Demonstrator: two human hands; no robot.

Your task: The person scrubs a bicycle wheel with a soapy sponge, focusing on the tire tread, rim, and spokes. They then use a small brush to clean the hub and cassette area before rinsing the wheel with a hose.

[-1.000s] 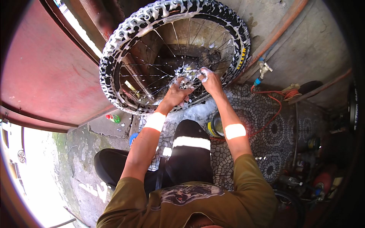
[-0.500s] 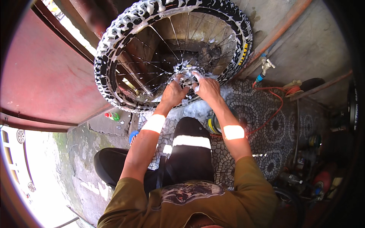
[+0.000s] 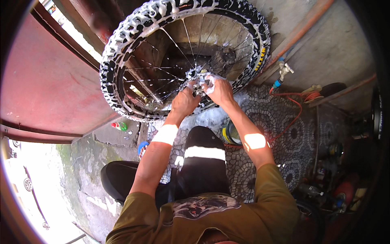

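Observation:
A bicycle wheel with a knobby black tyre (image 3: pixel 111 67) leans in front of me, streaked with white foam on its tread and spokes. Both my hands are at its foamy hub (image 3: pixel 198 76), low in the wheel. My left hand (image 3: pixel 185 101) is on the near left of the hub, fingers curled against the toothed or slotted ring there. On the other side, my right hand (image 3: pixel 220 91) has bent, foam-coated fingers and its thumb closed around the hub's edge. The exact contact under the fingertips is partly hidden by foam and the hands.
White suds (image 3: pixel 209 118) lie on the patterned stone floor (image 3: pixel 290 134). A tap (image 3: pixel 285 70) with a blue fitting and an orange hose (image 3: pixel 298 106) stands at right. A round container (image 3: pixel 231 133) sits beside my knee, a red-capped green bottle (image 3: pixel 119 126) at left near a red panel (image 3: pixel 44 77).
My right fingers have curled in more at the hub, and my right elbow has swung slightly outward. My left hand stays nearly in place. The wheel has barely moved.

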